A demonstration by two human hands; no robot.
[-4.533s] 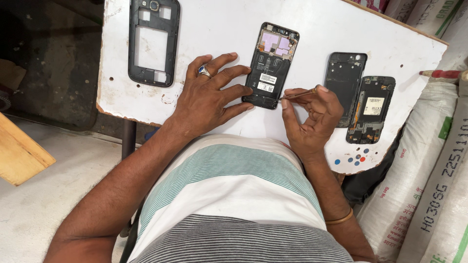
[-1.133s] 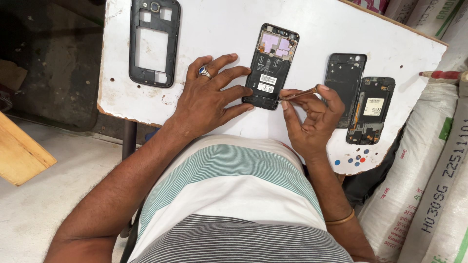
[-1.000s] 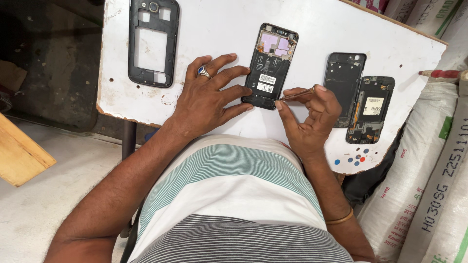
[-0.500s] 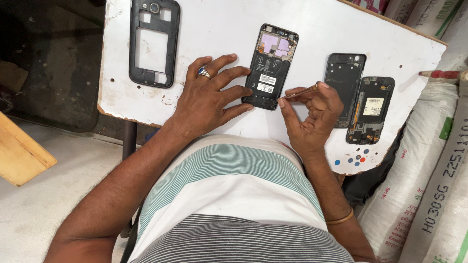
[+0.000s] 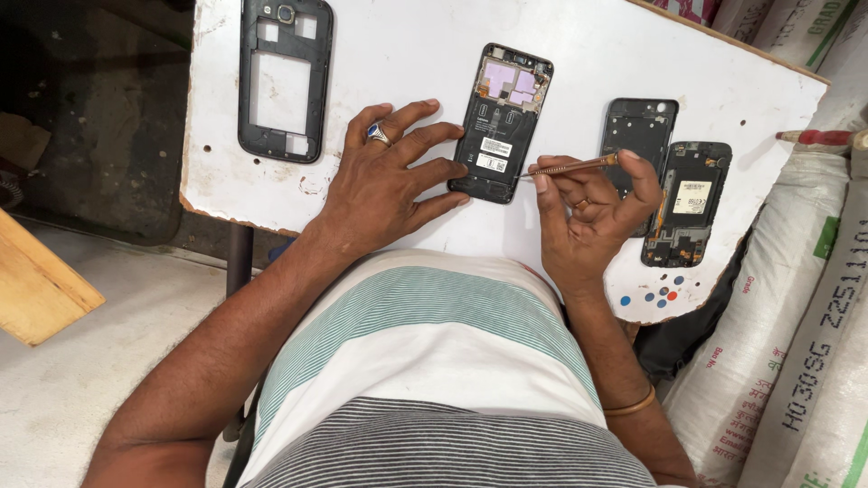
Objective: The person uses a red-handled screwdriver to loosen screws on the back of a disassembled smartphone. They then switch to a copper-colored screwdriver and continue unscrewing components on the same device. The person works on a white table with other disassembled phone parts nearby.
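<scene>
Well to the left of the left hand, an empty black plastic phone frame [image 5: 285, 79] with rectangular cut-outs lay flat on the white, chipped tabletop [image 5: 411, 36]. The left hand [image 5: 389, 181], bearing a ring with a blue stone [image 5: 376, 134], rested palm down on the table with its fingers spread open, gripping nothing; its fingertips touched the left edge and lower corner of the opened black phone body [image 5: 502, 122], whose upper end showed a purple-tinted circuit area. The right hand [image 5: 592, 212], just right of that phone and below it, was closed in a pinch around a thin brown rod-shaped tool [image 5: 570, 167], held nearly level, its tip touching the phone's lower right edge. Behind the right hand's fingers lay a black rectangular back plate [image 5: 637, 136], and just beside it, to the hand's right, a second opened black phone [image 5: 687, 203] with a white label. Small coloured dots [image 5: 658, 296] marked the table below that phone, near the wrist. White woven sacks [image 5: 796, 325] stood farther right, against the table's edge.
</scene>
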